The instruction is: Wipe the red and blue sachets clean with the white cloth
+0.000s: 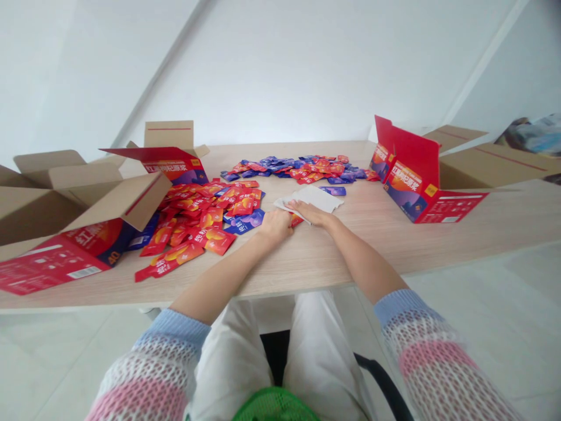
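My left hand (276, 227) lies low on the table, its fingers hidden against my right hand (309, 213). My right hand rests flat on a crumpled white paper sheet (313, 199), touching it. A red sachet (297, 220) pokes out from under both hands. To the left lies a heap of red and orange sachets (201, 213), with a few blue ones like the blue sachet (245, 222) close to my left hand. Farther off is a spread of mixed blue, purple and red sachets (298, 168). One blue sachet (333, 190) lies just beyond the white sheet.
Red printed cartons stand open at the left (175, 164) and right (416, 175), and another lies flat at the front left (48, 263). Brown cardboard boxes (44, 199) crowd the left side, with another (491, 166) at the right. The wooden table's (333, 257) front edge runs above my lap.
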A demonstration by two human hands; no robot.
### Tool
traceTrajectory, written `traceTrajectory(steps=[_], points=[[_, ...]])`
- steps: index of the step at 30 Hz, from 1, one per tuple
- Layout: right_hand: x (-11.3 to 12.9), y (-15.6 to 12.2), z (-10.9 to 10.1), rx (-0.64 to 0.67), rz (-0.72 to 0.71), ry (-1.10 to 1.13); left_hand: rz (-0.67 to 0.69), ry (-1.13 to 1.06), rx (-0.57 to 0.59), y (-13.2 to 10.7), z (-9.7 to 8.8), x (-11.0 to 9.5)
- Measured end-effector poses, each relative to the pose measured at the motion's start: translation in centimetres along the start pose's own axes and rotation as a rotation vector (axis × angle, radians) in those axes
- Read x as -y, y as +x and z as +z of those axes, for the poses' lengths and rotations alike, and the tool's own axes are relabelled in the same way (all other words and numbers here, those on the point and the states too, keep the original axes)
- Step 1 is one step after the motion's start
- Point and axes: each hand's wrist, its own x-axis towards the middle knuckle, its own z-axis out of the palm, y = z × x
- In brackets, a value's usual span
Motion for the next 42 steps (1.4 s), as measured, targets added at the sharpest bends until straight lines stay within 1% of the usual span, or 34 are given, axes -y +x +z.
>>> traceTrajectory(steps=[2, 3, 6, 8, 11, 12, 14, 16, 18, 19, 20, 22, 24, 26, 28, 30, 33, 36, 39, 41, 42], points=[[-0.8, 0.2, -0.2, -0.011, 0.021, -0.009, -0.006, 0.167, 0.059, -0.5, -0.4, -0.1], [-1.1, 0.3, -0.2, -0.021, 0.037, -0.012, -0.009, 0.238, 0.066, -0.9, -0.5, -0.3], [-1.6, 0.2, -0.3, -0.061, 0.074, 0.019, 0.016, 0.351, 0.023, -2.1, -0.6, -0.8], [-2.0, 0.0, -0.3, -0.101, 0.061, 0.11, 0.089, 0.407, 0.0, -2.7, -0.5, -1.0], [-3.0, 0.0, -0.3, -0.175, 0.029, 0.357, 0.255, 0.518, -0.03, -2.9, -0.8, -0.7], [-3.5, 0.0, -0.3, -0.203, 0.026, 0.437, 0.308, 0.561, -0.056, -2.8, -1.1, -0.3], [-4.3, 0.0, -0.3, -0.258, 0.034, 0.532, 0.386, 0.647, -0.151, -2.5, -2.1, 0.7], [-4.7, -0.2, -0.3, -0.311, 0.045, 0.51, 0.397, 0.707, -0.307, -2.0, -3.5, 2.0], [-4.6, -0.4, -0.4, -0.335, 0.062, 0.416, 0.322, 0.733, -0.469, -1.5, -5.1, 3.3], [-4.5, -0.6, -0.5, -0.337, 0.072, 0.362, 0.266, 0.73, -0.53, -1.3, -6.0, 4.0], [-4.2, -0.8, -0.6, -0.333, 0.081, 0.314, 0.201, 0.718, -0.574, -1.0, -6.7, 4.5], [-3.8, -1.0, -0.8, -0.309, 0.094, 0.243, 0.06, 0.682, -0.609, -0.6, -8.0, 5.5], [-3.4, -1.1, -0.9, -0.281, 0.101, 0.184, -0.099, 0.655, -0.603, -0.3, -8.8, 6.1], [-3.3, -1.0, -0.9, -0.262, 0.092, 0.123, -0.262, 0.653, -0.559, -0.2, -9.2, 6.6], [-3.2, -1.0, -0.7, -0.262, 0.046, 0.063, -0.401, 0.667, -0.474, 0.0, -9.1, 7.0], [-3.2, -0.9, -0.5, -0.259, -0.007, -0.002, -0.494, 0.686, -0.374, 0.1, -8.9, 7.3], [-2.8, -0.8, -0.2, -0.225, -0.001, -0.112, -0.551, 0.695, -0.28, 0.2, -8.6, 7.8], [-2.5, -0.8, 0.0, -0.2, 0.018, -0.203, -0.601, 0.662, -0.238, 0.4, -8.6, 8.1], [-2.6, -0.6, 0.3, -0.169, -0.014, -0.241, -0.637, 0.649, -0.259, 0.3, -8.9, 8.0], [-3.0, -0.4, 0.4, -0.174, -0.012, -0.232, -0.602, 0.655, -0.304, 0.1, -8.9, 7.5], [-3.3, -0.3, 0.5, -0.197, -0.005, -0.217, -0.565, 0.654, -0.331, -0.1, -8.9, 7.1]])
